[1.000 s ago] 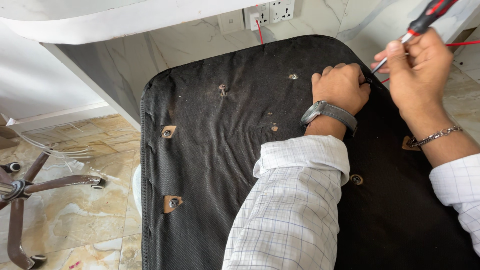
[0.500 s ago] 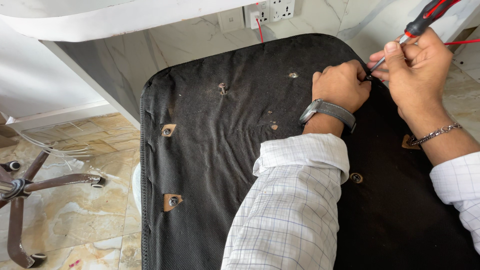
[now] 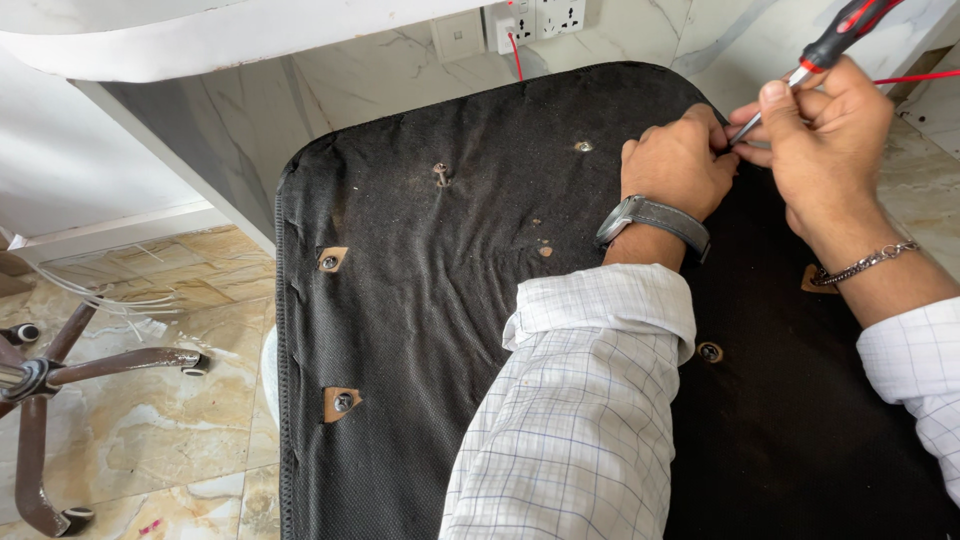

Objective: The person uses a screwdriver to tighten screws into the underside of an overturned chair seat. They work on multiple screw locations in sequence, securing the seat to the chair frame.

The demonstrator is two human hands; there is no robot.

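Going left to right with the upturned chair seat as the landmark: off its left edge there's a chair base with castors sitting on the marble floor. The seat itself lies bottom-up, black fabric, with bolt holes cut into it; one bolt sticks up near the top left and a washer-type fitting shows lower right of centre. Behind the seat's top edge there's a wall socket with a red wire.

At the seat's upper right corner, the left hand is curled shut, fingers pinching something small against the fabric; can't see what it is, it's hidden. Just right of it, the right hand has its fingers wrapped around a screwdriver with a red and black handle, the tip angled down to where the left fingers meet.

To do this well, I reckon: keep the tip seated square, let the left hand steady the spot, and don't push so hard that it slips into the fabric.

Compared to half a second back, barely anything has changed. Both hands sit on the same corner, the screwdriver tilted about the same.
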